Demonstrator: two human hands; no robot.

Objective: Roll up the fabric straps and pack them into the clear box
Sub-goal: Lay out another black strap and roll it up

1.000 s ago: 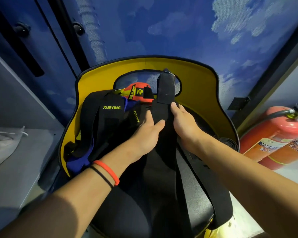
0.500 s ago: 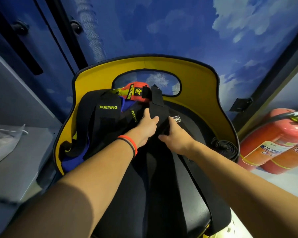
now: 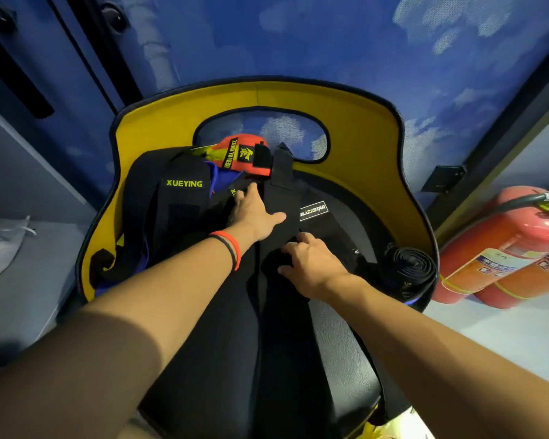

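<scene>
Grip: left hand (image 3: 254, 213) flat, fingers straight, pinning long black fabric strap (image 3: 281, 194) on yellow-backed chair (image 3: 362, 137); right hand (image 3: 311, 264) pinches strap's fold, probably to start tight roll; clear box out of view.

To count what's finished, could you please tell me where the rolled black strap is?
In the head view, the rolled black strap sits on the seat's right edge, between the right hand and fire extinguishers.
</scene>
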